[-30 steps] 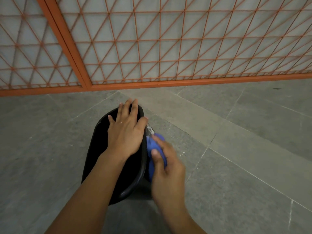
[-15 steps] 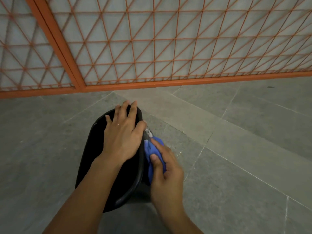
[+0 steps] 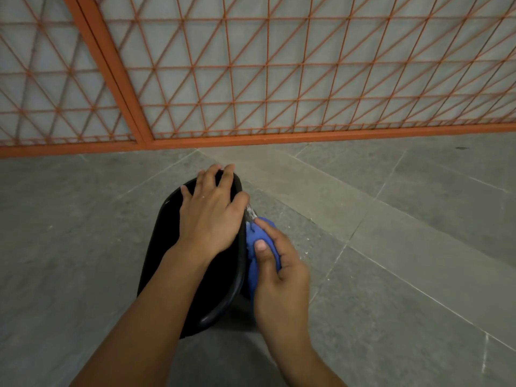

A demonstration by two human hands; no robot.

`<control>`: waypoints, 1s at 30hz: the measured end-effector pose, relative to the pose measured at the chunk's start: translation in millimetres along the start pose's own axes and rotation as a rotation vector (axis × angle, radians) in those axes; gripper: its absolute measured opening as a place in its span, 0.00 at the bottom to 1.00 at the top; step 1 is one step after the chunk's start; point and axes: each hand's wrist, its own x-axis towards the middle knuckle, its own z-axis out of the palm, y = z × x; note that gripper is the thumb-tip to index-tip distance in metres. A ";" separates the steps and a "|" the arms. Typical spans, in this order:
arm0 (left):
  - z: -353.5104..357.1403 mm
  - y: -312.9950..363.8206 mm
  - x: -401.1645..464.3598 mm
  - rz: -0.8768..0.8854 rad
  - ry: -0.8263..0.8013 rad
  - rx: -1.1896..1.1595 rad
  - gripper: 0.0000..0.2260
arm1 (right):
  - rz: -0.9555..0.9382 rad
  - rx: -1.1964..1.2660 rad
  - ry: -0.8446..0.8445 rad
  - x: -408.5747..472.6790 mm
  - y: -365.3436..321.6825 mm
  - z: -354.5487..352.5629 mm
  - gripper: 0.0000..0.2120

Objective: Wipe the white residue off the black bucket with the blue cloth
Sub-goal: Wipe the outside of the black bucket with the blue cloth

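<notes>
The black bucket (image 3: 157, 263) stands tilted on the floor below me. My left hand (image 3: 212, 216) lies across its top, fingertips hooked over the far rim and thumb against the right rim. My right hand (image 3: 282, 280) grips the bunched blue cloth (image 3: 258, 237) and presses it against the bucket's outer right side, just under the rim. A patch of white residue (image 3: 250, 212) shows on that side just beyond the cloth, near my left thumb. The rest of the bucket's right wall is hidden by the cloth and hand.
Grey stone floor tiles (image 3: 391, 247) spread all round the bucket, with small white flecks right of it. An orange metal lattice gate (image 3: 251, 79) with a thick post (image 3: 111, 74) closes off the far side.
My right hand with the cloth has slid slightly along the bucket's right side. The left hand's fingertips have bent over the far rim. The camera view shifted a little.
</notes>
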 end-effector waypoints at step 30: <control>-1.2 -6.6 -3.3 -0.001 0.050 -0.085 0.25 | -0.021 -0.122 0.064 -8.4 61.5 -9.4 0.14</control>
